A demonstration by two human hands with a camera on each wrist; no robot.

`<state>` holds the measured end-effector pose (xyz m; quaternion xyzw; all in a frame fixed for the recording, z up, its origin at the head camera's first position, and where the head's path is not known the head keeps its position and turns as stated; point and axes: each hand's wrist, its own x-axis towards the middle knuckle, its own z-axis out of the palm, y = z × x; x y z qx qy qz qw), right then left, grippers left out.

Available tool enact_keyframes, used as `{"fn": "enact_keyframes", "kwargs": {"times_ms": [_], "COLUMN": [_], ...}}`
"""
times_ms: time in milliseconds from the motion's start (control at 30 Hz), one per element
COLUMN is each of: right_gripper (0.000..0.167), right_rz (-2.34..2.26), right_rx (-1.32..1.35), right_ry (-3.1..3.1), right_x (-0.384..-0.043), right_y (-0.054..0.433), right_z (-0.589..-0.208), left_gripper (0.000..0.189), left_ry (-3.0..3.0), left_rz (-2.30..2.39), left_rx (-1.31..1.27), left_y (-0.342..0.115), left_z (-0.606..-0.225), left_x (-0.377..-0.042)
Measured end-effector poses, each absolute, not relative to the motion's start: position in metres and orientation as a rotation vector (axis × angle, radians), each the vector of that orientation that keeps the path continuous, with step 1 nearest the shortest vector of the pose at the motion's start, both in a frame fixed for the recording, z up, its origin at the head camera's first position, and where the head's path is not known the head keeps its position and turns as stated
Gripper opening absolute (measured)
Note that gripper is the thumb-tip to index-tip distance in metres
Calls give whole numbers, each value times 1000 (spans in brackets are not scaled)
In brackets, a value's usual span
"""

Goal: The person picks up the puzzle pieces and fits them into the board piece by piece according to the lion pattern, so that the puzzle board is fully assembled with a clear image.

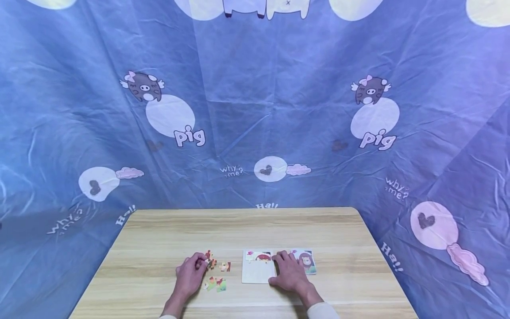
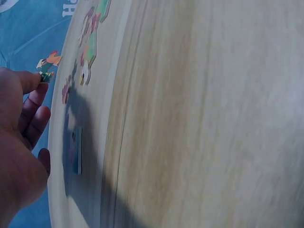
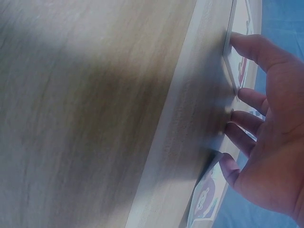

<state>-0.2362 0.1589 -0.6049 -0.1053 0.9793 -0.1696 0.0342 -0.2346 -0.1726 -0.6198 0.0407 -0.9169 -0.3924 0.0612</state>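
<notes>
My left hand [image 1: 191, 274] pinches a small colourful jigsaw piece [image 2: 49, 65] between thumb and forefinger, a little above the tabletop. Loose jigsaw pieces [image 1: 221, 284] lie beside that hand, one with a pale figure [image 1: 225, 266]. To their right is a white puzzle board [image 1: 256, 272] with a strip of picture along its far edge. My right hand [image 1: 292, 272] rests at the board's right side, thumb and forefinger touching its edge, fingers spread. Partly under this hand lies a lion picture card [image 1: 307, 261], its near edge tilted up by the little finger in the right wrist view.
The wooden table [image 1: 239, 226] has a blue cloth [image 1: 239, 110] with pig prints hanging behind it and at both sides. A small flat bluish thing [image 2: 75, 151] with a white edge lies below the left hand in the left wrist view.
</notes>
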Motion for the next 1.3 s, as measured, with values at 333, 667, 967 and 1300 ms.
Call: {"fn": "enact_keyframes", "kwargs": {"times_ms": [333, 667, 967, 1300], "right_gripper": [75, 75, 71, 72], "right_rz": [-516, -515, -526, -527], "right_rx": [-317, -317, -306, -289], "right_ry": [3016, 3023, 3030, 3024], "right_x": [-236, -235, -236, -238], "right_y": [158, 156, 154, 152], "right_z": [-605, -606, -605, -605], "left_gripper": [9, 13, 8, 11], "left_ry": [-2736, -2725, -2722, -2707], "left_rz": [-1178, -1218, -1305, -1308], "left_rx": [73, 41, 7, -39], "left_y": [-154, -139, -130, -120], "left_z": [-623, -624, -623, -625], "left_x": [-238, -238, -242, -247]}}
